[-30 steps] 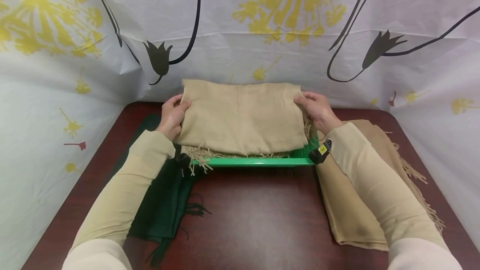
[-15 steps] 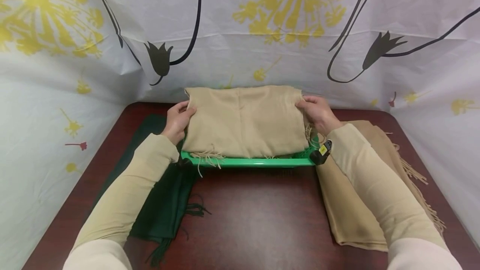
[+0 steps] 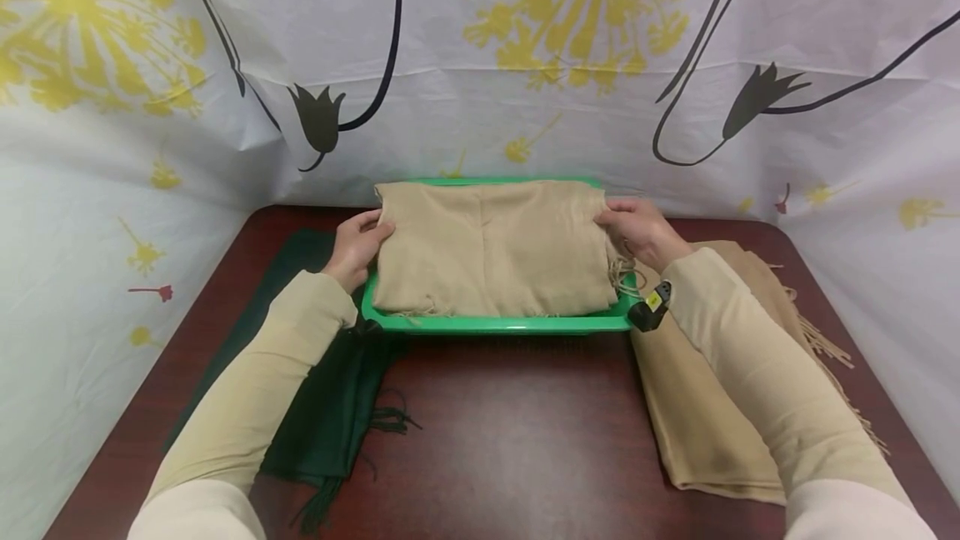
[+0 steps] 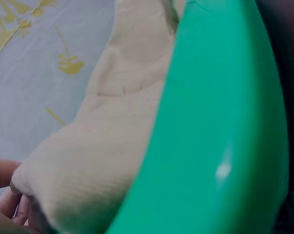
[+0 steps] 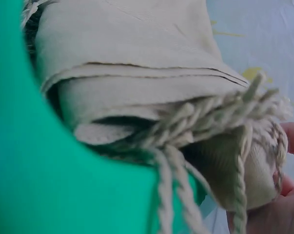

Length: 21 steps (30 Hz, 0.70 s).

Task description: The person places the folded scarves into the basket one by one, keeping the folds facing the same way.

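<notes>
A folded beige scarf [image 3: 491,248] with twisted fringe [image 5: 205,119] lies flat within the rim of a green plastic basket [image 3: 498,324]. My left hand [image 3: 354,248] pinches the scarf's left edge, thumb on top and fingers beneath, as the left wrist view shows. At the opposite edge my right hand [image 3: 639,232] grips the cloth in the same way, beside the hanging fringe cords. Several folded layers show in the right wrist view, close along the green rim. The scarf hides most of the basket's inside.
A folded dark green scarf [image 3: 322,415] lies on the left of the dark red table [image 3: 517,432], partly under my left forearm. On the right is another tan scarf [image 3: 705,432] with fringe. A patterned cloth curtain [image 3: 465,107] stands close behind the table.
Both hands have lowered the scarf into the basket, the left one also shifting right. Its front fringe no longer hangs over the front rim, and the back rim now shows.
</notes>
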Tool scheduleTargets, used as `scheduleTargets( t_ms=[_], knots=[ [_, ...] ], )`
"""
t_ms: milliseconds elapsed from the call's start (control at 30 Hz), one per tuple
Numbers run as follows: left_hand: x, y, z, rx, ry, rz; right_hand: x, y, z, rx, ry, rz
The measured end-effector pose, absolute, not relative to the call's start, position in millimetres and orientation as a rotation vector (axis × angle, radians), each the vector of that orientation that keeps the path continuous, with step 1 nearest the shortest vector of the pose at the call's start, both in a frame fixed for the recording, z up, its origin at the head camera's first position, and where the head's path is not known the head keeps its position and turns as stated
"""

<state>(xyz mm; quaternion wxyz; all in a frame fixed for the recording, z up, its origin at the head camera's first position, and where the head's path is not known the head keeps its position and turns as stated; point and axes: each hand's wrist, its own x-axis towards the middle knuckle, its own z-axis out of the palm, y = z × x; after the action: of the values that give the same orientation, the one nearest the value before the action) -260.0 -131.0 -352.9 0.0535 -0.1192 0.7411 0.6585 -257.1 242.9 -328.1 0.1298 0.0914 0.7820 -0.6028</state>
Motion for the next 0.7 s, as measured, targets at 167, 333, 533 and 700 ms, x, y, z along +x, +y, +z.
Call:
scheduleTargets(
  t_ms=[167,333,533,700],
  knots=[
    [-263,-133,-356,-0.334,2.272,1.979,-258,248,-331,0.242,2.236,-1.689],
    [-263,-133,-356,-0.330,2.327,1.951,-261,249,-332,0.233,2.182,-1.675],
    [-263,-131,-355,-0.294,2.413,1.856,-262,254,-331,0.214,2.202,-1.625],
    [-264,-130,-357,-0.274,2.438,1.807,-263,255,-333,0.207,2.259,-1.547]
  ],
)
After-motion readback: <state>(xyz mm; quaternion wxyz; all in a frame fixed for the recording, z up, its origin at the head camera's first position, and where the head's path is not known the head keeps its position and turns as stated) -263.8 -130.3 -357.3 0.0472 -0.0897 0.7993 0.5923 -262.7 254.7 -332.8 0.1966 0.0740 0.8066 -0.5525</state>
